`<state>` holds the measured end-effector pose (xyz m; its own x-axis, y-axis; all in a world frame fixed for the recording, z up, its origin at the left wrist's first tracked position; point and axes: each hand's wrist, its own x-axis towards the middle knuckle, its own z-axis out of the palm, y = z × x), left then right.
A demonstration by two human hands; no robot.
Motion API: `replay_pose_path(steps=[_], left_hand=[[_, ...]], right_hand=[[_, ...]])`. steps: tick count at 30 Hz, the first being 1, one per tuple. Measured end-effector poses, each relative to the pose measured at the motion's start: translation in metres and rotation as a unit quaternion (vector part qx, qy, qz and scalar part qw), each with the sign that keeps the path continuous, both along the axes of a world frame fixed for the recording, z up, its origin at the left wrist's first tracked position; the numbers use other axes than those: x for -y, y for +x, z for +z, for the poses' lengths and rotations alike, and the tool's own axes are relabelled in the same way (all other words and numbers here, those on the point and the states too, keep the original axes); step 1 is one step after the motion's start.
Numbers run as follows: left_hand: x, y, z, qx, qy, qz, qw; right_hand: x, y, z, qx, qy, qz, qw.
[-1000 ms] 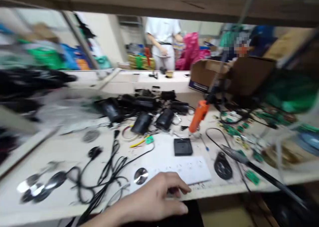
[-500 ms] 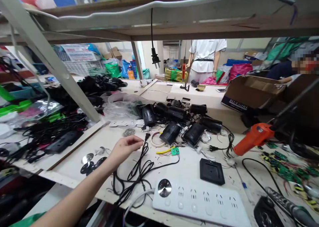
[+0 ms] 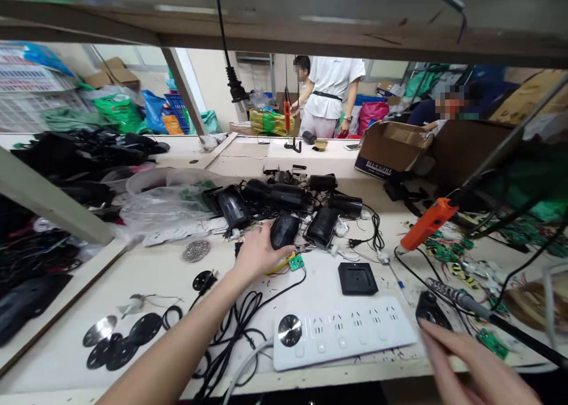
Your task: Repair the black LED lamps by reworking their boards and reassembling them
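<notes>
Head view: a glossy black rounded plastic housing lies on the white worktop at the near edge of a cluster of similar black housings, just beyond and to the right of the thumb and forefinger of the left hand. What shows of its long axis seems to slant from near left to far right, so the hand comes at it from its near left side. The left hand is clearly the nearer one; the right hand is well apart, low at the right. The left thumb and fingers are spread in a wide V, the thumb along the housing's near end and the fingers at its left side; they appear to meet its surface, but whether they press on it I cannot tell. Just below that thumb lie a small green circuit board and a yellow flexible tube, partly hidden by the hand. The right hand is blurred, its fingers stretched forward with the tips close together; whether they pinch anything cannot be told. Those tips overlap the near edge of a black teardrop-shaped plastic part, and contact is unclear. Between the two hands lie a black square plastic base and, nearer the worktop's edge, a long white power strip.
</notes>
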<state>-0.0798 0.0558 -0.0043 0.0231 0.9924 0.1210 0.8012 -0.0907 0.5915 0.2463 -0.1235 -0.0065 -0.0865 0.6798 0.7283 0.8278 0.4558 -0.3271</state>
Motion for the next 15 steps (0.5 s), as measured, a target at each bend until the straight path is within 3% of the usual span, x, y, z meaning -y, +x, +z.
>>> replay_pose_path(steps=[4, 8, 12, 15], left_hand=[[-0.01, 0.012, -0.007, -0.059, 0.003, 0.016, 0.998], [-0.007, 0.007, -0.002, -0.065, 0.012, 0.03, 0.997], [0.009, -0.018, 0.022, -0.049, 0.027, 0.053, 0.997], [0.029, -0.059, 0.048, -0.039, 0.059, 0.099, 0.993]], right_hand=[[-0.045, -0.053, 0.017, 0.051, 0.02, 0.119, 0.991], [-0.07, -0.074, 0.015, 0.042, 0.004, 0.155, 0.987], [-0.083, -0.068, 0.011, 0.034, 0.005, 0.15, 0.988], [-0.09, -0.06, 0.008, 0.039, 0.003, 0.148, 0.988]])
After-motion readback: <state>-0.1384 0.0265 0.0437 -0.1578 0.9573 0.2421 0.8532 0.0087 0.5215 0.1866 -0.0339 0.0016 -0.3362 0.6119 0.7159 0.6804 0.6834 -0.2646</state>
